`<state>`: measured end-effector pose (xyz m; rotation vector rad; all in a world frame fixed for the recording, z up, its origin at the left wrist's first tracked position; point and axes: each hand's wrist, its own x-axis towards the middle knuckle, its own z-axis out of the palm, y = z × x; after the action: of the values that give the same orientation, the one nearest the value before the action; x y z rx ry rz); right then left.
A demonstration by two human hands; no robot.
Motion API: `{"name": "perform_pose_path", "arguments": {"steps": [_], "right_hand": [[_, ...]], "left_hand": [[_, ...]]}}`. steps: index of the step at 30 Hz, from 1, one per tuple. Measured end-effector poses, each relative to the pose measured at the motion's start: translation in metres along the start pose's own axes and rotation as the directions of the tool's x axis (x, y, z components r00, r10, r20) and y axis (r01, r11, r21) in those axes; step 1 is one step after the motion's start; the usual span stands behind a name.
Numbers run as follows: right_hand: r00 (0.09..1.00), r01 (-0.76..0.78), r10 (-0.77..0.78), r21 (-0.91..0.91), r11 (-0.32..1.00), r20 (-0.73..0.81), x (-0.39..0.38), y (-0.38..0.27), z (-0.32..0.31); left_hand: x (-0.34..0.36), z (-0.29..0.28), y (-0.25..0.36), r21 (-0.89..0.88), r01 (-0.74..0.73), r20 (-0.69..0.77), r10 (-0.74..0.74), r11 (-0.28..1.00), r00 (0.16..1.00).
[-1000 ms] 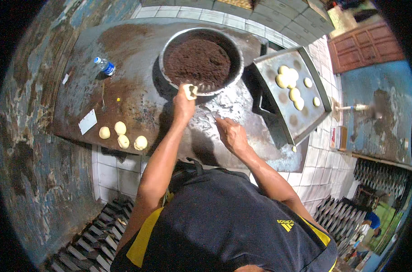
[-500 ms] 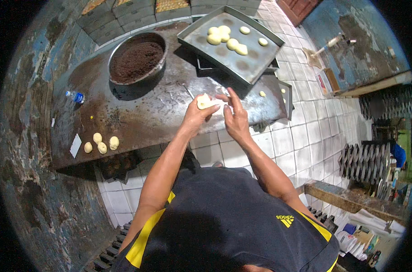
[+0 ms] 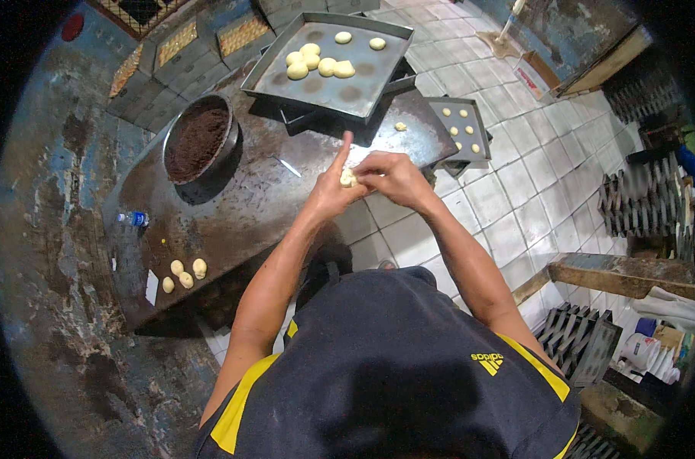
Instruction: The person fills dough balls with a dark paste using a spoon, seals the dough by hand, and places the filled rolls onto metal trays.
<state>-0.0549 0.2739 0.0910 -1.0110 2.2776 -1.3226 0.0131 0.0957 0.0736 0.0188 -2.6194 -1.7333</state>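
Both hands meet over the dark, worn metal counter (image 3: 233, 206). The left hand (image 3: 328, 191) and right hand (image 3: 389, 174) close around a small pale dough ball (image 3: 348, 178), left forefinger pointing to 12 o'clock. A grey baking tray (image 3: 340, 80) with dough pieces lies at 12 o'clock, a round pan of brown filling (image 3: 198, 139) at 10 o'clock.

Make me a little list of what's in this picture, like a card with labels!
Left hand: left hand cups a small pale dough piece, forefinger pointing up
Right hand: right hand pinches the same dough piece
Table: dark, worn metal table
Bowl: round bowl of dark brown filling
Big tray: metal tray with six dough balls
Small tray: smaller tray with little dough pieces
Spare dough: four dough balls near the table's left end
Bottle: small bottle lying down
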Motion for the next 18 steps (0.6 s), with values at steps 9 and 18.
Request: {"name": "perform_pose_path", "arguments": {"steps": [9,18], "right_hand": [[0.769,0.222,-0.201,-0.041,0.974,-0.607,0.079,0.013,0.05],[0.76,-0.415,0.643,0.833,0.364,0.098,0.246,0.094,-0.001]], "left_hand": [[0.075,-0.027,-0.021,-0.843,0.294,0.188,-0.267,0.45,0.945],[0.208,-0.072,-0.074,-0.809,0.193,-0.004,-0.334,0.556,0.943]]}}
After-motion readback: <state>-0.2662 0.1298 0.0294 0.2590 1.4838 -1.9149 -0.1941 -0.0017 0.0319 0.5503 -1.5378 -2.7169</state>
